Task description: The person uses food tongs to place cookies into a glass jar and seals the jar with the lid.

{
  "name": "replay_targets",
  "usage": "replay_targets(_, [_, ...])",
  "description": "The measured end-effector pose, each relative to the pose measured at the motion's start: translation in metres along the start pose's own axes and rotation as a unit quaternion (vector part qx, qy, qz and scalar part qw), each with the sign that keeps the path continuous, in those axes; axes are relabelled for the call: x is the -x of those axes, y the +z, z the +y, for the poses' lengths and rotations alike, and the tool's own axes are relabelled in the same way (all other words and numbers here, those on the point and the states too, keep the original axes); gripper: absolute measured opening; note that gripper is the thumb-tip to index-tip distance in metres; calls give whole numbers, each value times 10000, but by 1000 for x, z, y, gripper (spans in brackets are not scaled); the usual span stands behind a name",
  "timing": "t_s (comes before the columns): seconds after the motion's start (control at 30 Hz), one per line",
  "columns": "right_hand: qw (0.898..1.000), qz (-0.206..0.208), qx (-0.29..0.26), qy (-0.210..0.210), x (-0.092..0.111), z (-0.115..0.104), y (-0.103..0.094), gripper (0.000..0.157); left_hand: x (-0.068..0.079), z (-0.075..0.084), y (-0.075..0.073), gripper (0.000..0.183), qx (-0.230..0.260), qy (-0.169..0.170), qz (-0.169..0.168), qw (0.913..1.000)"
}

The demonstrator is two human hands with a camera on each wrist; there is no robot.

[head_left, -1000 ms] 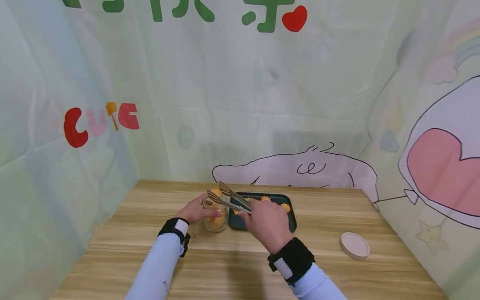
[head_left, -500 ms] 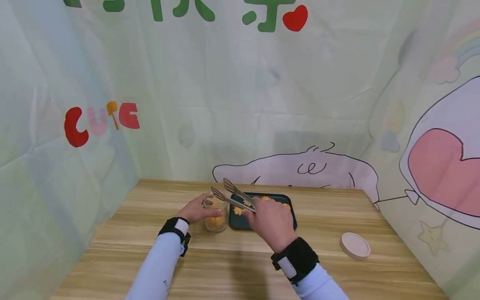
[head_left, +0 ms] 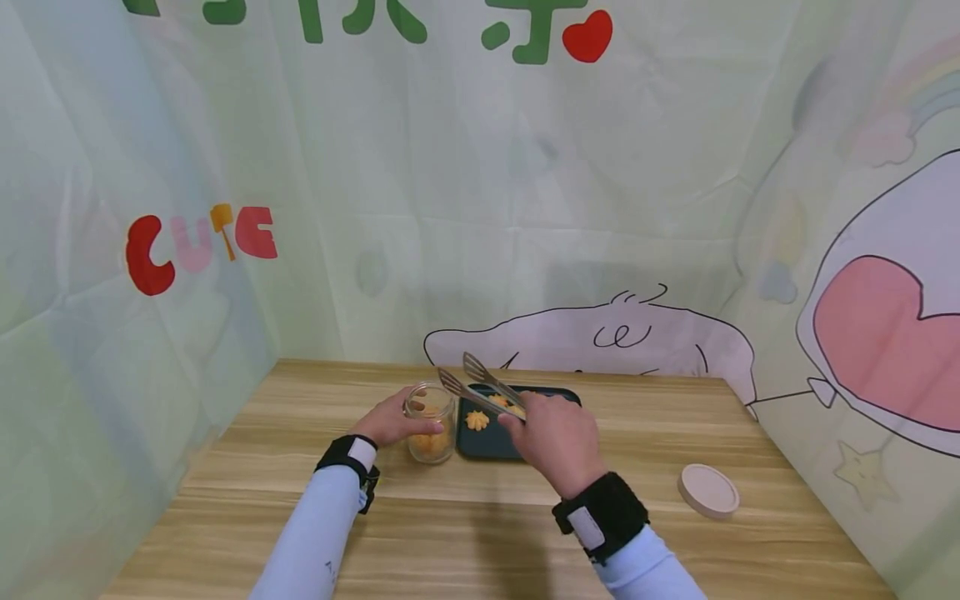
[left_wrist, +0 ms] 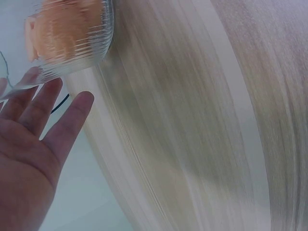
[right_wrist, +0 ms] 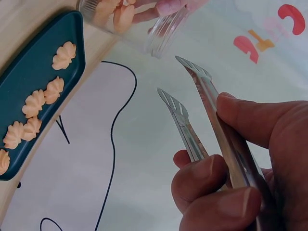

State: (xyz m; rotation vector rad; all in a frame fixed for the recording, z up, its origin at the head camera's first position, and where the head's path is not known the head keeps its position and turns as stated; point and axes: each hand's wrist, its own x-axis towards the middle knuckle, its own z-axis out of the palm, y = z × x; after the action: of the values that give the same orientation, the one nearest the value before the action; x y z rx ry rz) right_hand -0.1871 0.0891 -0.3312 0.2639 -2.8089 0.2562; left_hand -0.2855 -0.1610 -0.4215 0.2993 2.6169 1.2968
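Note:
My left hand (head_left: 386, 422) holds a clear glass jar (head_left: 447, 414) upright on the table, fingers behind it and thumb across its front. Orange-yellow piped cookies (left_wrist: 62, 33) lie in the jar, which has no lid on. Just right of the jar, my right hand (head_left: 561, 442) grips metal serving tongs (right_wrist: 219, 125) with slotted tips. The tongs' tips stand apart with nothing between them, raised over the left part of a dark green tray (head_left: 491, 450). Several flower-shaped cookies (right_wrist: 34, 102) lie on the tray; the right hand hides part of it in the head view.
A pale pink round lid (head_left: 708, 490) lies at the right on the wood-grain table (head_left: 420, 533). Printed cloth (head_left: 487, 200) hangs behind the table and along both sides. The tray is close to the table's back edge.
The right hand has moved right with the tongs, from over the jar's mouth to over the tray. A cookie at the tongs' tips is now gone from them. The left hand stays put.

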Motion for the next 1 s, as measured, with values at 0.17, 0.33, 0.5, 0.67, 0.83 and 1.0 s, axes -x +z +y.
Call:
replay_targets(0.17, [9999, -3, -7, 132, -2, 8, 0, 37, 3, 4, -1, 84, -40, 0, -17, 10000])
replay_targets(0.33, [9996, -66, 94, 271, -4, 17, -1, 37, 3, 4, -2, 85, -41, 13, -33, 10000])
replay_targets(0.5, [9990, -183, 8, 400, -6, 29, -4, 39, 3, 3, -2, 86, -48, 31, -43, 10000])
replay_targets(0.67, [9977, -373, -102, 554, -7, 38, -5, 37, 3, 4, -2, 85, -8, 10, -41, 10000])
replay_targets(0.83, [9964, -483, -135, 680, -8, 47, -3, 36, 3, 3, -2, 85, 0, -30, -17, 10000])
replay_targets(1.0, [9926, -714, -253, 946, -8, 60, 0, 36, 2, 2, -1, 86, -37, -21, -29, 10000])
